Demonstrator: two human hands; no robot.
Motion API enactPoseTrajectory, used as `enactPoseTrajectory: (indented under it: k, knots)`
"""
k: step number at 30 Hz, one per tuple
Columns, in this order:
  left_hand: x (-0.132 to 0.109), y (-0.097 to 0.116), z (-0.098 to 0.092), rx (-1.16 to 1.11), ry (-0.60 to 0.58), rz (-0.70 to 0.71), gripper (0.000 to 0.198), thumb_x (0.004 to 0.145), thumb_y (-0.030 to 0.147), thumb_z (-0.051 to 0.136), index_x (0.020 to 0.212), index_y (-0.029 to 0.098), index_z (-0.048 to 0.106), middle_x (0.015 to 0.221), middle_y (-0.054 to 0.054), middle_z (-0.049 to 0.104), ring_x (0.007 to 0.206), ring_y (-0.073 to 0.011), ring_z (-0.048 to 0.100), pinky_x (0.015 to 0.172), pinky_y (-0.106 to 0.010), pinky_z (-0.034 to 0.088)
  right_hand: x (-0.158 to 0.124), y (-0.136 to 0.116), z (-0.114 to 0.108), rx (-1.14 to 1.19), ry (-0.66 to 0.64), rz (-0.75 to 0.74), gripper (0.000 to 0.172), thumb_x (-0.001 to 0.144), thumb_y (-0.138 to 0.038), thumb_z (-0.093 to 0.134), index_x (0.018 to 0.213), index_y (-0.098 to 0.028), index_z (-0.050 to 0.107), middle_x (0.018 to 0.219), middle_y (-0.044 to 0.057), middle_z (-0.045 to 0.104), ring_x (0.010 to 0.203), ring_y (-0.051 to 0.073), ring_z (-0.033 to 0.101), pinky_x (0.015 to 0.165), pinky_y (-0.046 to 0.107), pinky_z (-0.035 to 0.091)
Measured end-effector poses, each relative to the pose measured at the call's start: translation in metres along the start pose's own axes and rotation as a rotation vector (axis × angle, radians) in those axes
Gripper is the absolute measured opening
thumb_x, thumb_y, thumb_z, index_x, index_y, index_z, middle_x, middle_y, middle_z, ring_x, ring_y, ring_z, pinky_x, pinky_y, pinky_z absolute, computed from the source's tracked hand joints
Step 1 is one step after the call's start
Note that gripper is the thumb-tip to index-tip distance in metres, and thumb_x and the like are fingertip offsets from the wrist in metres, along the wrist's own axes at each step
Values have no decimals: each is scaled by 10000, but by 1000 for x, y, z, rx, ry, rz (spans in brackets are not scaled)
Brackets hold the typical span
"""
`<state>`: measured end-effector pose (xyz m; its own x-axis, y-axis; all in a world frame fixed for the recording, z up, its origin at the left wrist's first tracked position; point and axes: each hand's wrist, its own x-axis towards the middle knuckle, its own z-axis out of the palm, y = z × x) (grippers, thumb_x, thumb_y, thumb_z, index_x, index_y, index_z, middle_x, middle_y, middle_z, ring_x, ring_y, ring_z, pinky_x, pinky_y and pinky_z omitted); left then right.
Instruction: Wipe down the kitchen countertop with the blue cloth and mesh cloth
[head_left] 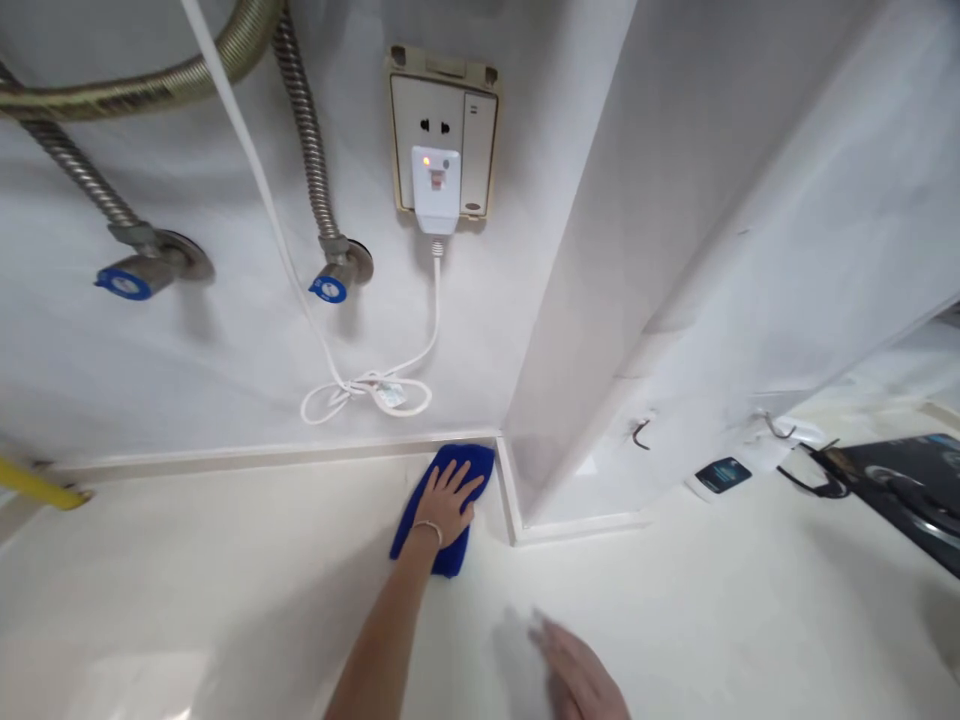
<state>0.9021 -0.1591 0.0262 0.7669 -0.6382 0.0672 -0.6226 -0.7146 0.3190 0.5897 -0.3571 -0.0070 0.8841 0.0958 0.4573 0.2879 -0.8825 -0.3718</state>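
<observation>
My left hand (pixel 447 503), with a thin bracelet at the wrist, lies flat with spread fingers on a dark blue cloth (pixel 450 556). The cloth rests on the white countertop (pixel 262 580), its far end against the low ledge along the wall, close to the inner corner of a white pillar (pixel 570 400). Partly cut off by the bottom edge, my right hand (pixel 577 670) is blurred and hovers near the counter. Its fingers look stretched out, and nothing shows in them.
Above the counter are a wall socket (pixel 480 150) with a lit white plug (pixel 436 190), a looped white cord (pixel 367 385), and two blue-handled valves (pixel 330 288) on metal hoses. Yellow pipe (pixel 37 482) stands at left. Hooks (pixel 641 434), a white box (pixel 720 477) and a black gas stove (pixel 907 490) are at right.
</observation>
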Motion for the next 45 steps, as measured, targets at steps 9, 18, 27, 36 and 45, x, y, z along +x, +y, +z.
enactPoseTrajectory:
  k: [9, 18, 27, 36, 45]
  knots:
    - [-133, -46, -40, 8, -229, 350, 773, 845, 203, 523, 1556, 402, 295, 1679, 43, 287, 1570, -222, 224, 1307, -551, 164, 193, -38, 85, 195, -5, -219, 589, 894, -51, 370, 1467, -136, 474, 1487, 148, 545, 1469, 246, 406, 1172, 469, 459]
    - [-170, 9, 20, 132, 301, -622, 552, 971, 362, 398, 1484, 175, 475, 1618, -119, 420, 1526, -396, 292, 1247, -611, 300, 238, -42, 109, -61, -321, 15, 621, 772, -246, 604, 1386, -155, 578, 1546, 137, 473, 1322, 354, 446, 1087, 511, 391]
    - [-139, 20, 16, 211, 341, -617, 666, 915, 448, 486, 1523, 186, 412, 1650, -168, 359, 1545, -482, 166, 1237, -690, 210, 189, -42, 126, -253, -176, 74, 615, 946, -265, 449, 1543, -118, 427, 1636, 152, 350, 1484, 331, 323, 1193, 505, 288]
    - [-73, -41, -15, 140, 226, -483, 725, 868, 519, 564, 1534, 279, 408, 1668, -114, 345, 1550, -439, 205, 1250, -649, 201, 249, -20, 152, -359, -181, 199, 688, 949, -358, 488, 1557, -51, 388, 1647, 210, 300, 1532, 396, 223, 1237, 550, 188]
    - [-26, -76, -25, 103, 219, -437, 650, 923, 606, 424, 1500, 309, 464, 1624, -101, 397, 1548, -360, 230, 1269, -603, 133, 290, -23, 153, -405, -235, 289, 734, 934, -398, 508, 1552, -24, 381, 1629, 283, 284, 1519, 451, 216, 1232, 587, 115]
